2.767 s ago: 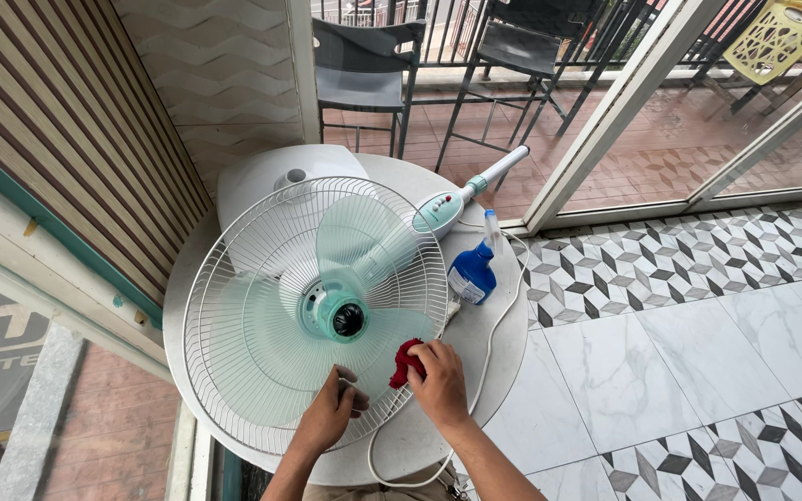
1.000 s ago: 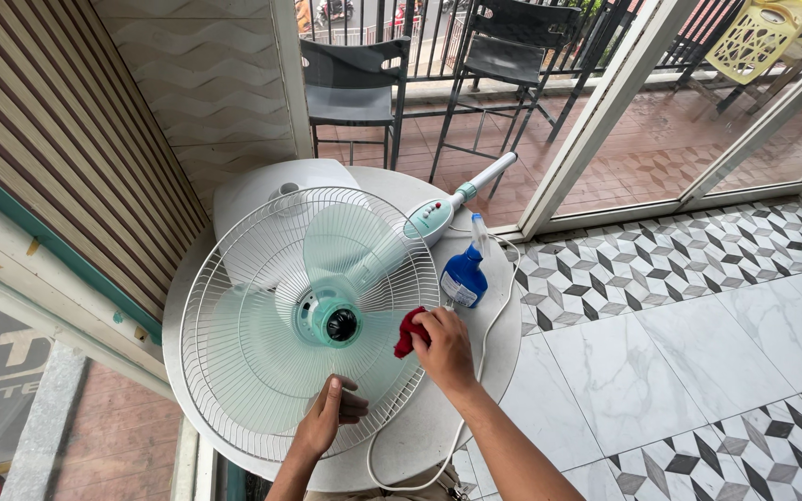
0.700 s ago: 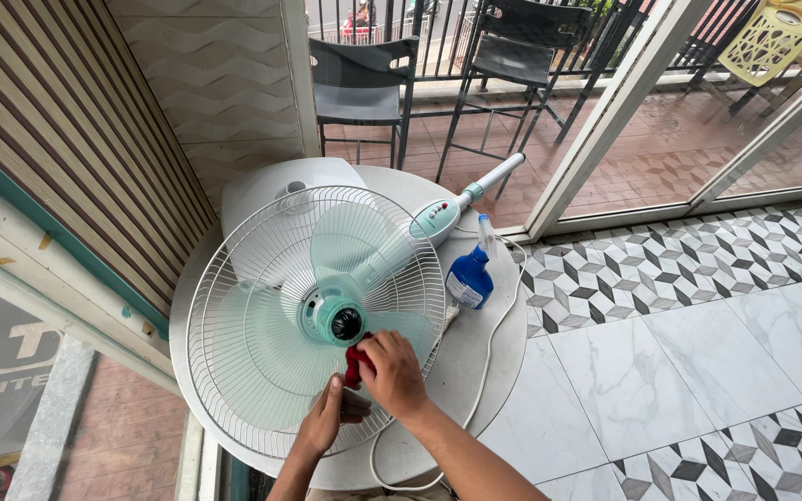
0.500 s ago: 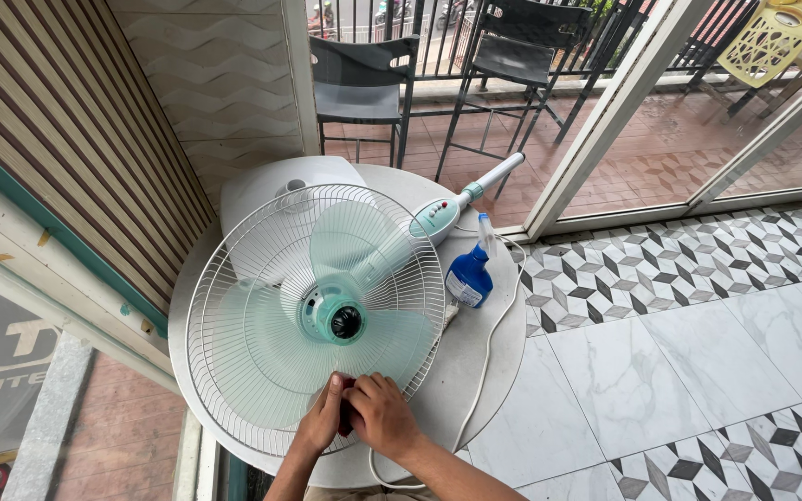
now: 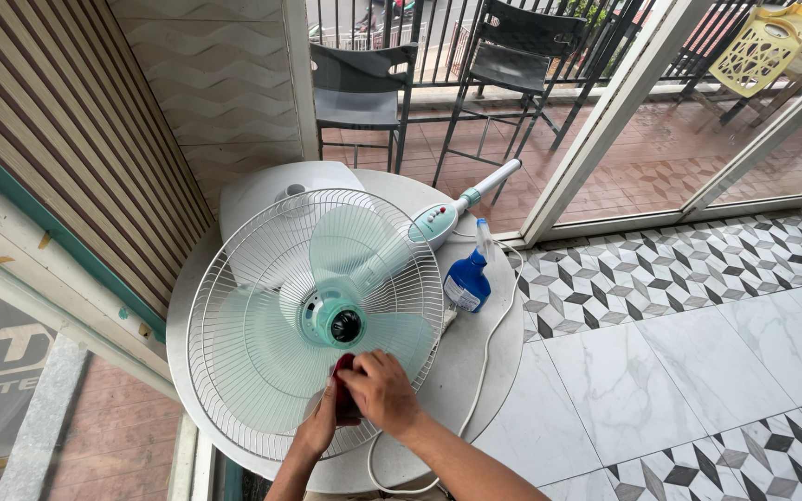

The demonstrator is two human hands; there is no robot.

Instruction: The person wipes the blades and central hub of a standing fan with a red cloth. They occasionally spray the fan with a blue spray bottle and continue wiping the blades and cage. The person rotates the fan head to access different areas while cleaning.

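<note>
The red cloth sits on the fan blade just below the hub, toward the worktop's near edge. The right hand grips it; the left hand, curled, touches the rear wire grille beside it.

Bright, even daylight fills the scene, coming from the far side through the glass doors and the open balcony beyond. Shadows are soft: a faint one lies under the fan's wire guard on the round tabletop, and another beside the blue spray bottle. The glossy marble floor tiles at the near right carry a mild sheen, with no harsh glare. Focus is sharp throughout, with slight softness at the right hand. The wide lens bends straight lines at the edges, most plainly the door frames at the far right and the slatted wall at the left.
</note>
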